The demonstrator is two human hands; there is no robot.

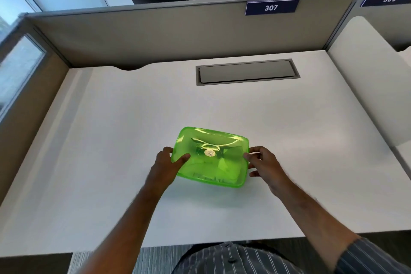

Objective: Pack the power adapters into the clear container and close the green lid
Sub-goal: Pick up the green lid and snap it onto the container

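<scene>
The green lid (pixel 211 157) sat on the container, just nearer than the desk's grey cable hatch (pixel 247 71). The left hand (pixel 165 165) and right hand (pixel 264 163) pinched its short edges; packing looked finished, final seating possibly remaining.

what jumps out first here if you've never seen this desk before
The bright green lid near the front middle of the white desk grabs the eye first, with the left hand and right hand gripping its short sides. Next are the grey hatch set into the desk farther back and the blue sign reading 307 on the partition behind.
</scene>
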